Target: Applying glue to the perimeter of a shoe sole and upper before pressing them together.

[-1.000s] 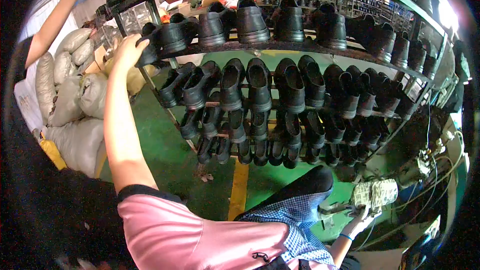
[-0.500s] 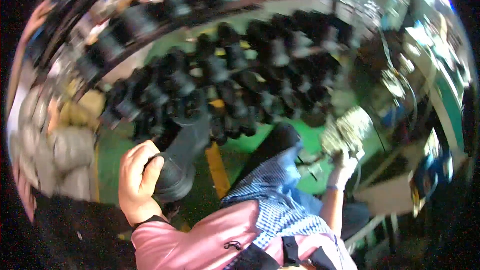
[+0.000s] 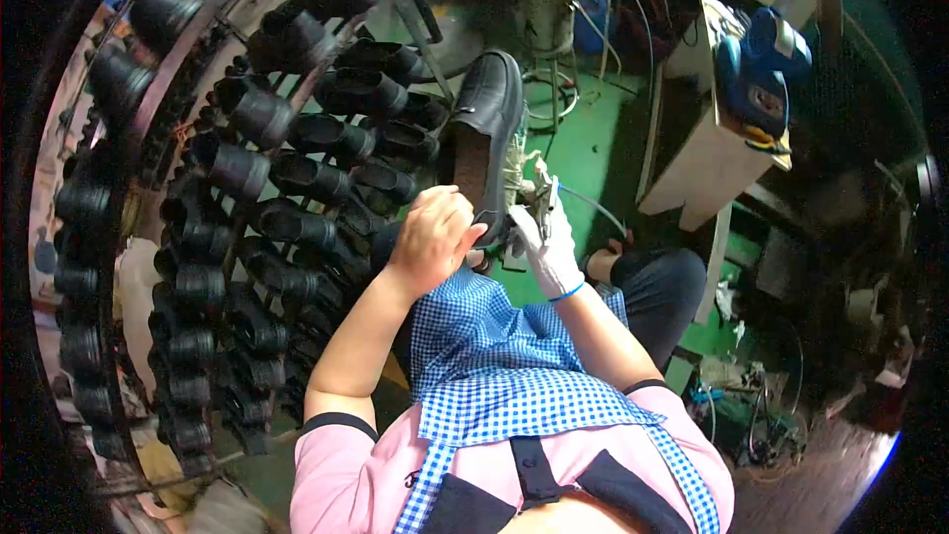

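In front of my body is a black slip-on shoe [image 3: 506, 138], toe pointing away from me and its brown insole facing up. My bare left hand [image 3: 432, 237] is closed on its heel end. Just right of the heel, my right hand [image 3: 551, 255], in a white glove with a blue cuff edge, grips a metal spray gun [image 3: 544, 203] with a pale, crusted surface. A thin blue hose trails off beside it. Part of the gun is hidden behind the shoe, and I cannot tell whether the two touch.
Racks with several rows of black shoes [image 3: 331, 135] fill the left side. Beyond the shoe stands a metal pressure pot [image 3: 547, 15] with hoses. A blue machine [image 3: 761, 79] sits on a wooden bench [image 3: 707, 153] at the right, above a green floor [image 3: 583, 143].
My view has swung right, so the racks now lie on the left. My hands, wide apart before, have come together, bringing the shoe beside the spray gun.
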Available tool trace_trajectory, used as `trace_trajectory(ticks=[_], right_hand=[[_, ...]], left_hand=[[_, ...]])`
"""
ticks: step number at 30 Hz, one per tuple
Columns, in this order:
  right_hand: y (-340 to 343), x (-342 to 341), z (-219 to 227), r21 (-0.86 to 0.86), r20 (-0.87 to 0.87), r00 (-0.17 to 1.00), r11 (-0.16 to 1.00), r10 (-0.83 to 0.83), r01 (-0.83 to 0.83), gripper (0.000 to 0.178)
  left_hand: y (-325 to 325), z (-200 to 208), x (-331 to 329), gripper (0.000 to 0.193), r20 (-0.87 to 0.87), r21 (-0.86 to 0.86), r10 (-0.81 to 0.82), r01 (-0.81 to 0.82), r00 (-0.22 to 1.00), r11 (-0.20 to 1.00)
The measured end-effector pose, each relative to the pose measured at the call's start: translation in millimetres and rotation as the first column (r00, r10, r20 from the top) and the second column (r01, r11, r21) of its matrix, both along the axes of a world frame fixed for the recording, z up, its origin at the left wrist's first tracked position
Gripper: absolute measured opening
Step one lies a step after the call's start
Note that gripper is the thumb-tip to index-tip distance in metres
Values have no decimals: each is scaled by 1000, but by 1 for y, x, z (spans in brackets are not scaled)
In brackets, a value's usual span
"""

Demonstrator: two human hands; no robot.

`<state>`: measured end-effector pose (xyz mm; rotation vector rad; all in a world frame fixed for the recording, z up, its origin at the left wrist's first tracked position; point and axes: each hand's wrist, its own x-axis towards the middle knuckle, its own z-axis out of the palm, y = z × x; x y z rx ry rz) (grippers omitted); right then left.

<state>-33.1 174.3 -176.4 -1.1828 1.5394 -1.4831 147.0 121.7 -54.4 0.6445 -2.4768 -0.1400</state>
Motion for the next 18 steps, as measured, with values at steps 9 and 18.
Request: trace_trajectory(ticks=[9, 18], right_hand=[[-2, -12, -50, 80, -389, 921, 997, 24, 8, 44], [72, -62, 14, 198, 479, 870, 950, 121, -241, 34]], left_hand=[[32, 34, 14, 48, 253, 52, -68, 56, 965, 997], [3, 60, -12, 37, 529, -89, -184, 270, 828, 959]])
